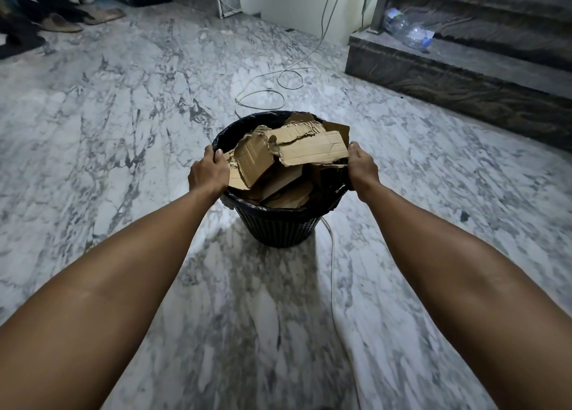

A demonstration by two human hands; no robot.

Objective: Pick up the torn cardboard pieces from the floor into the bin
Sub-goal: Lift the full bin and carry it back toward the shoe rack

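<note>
With both hands clamped on the bin (278,228) rim, left hand (208,172) at nine o'clock, right hand (362,166) at three, the person should keep it level (cardboard (309,149) heaped high) so nothing spills.

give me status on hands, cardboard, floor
Left hand and right hand grip bin rim. Cardboard piled in bin. Cable beside bin.

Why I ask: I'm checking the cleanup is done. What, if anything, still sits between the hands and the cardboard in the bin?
Nothing visible. The left hand and right hand grip the bin rim, right beside the torn cardboard pieces piled inside.
</note>
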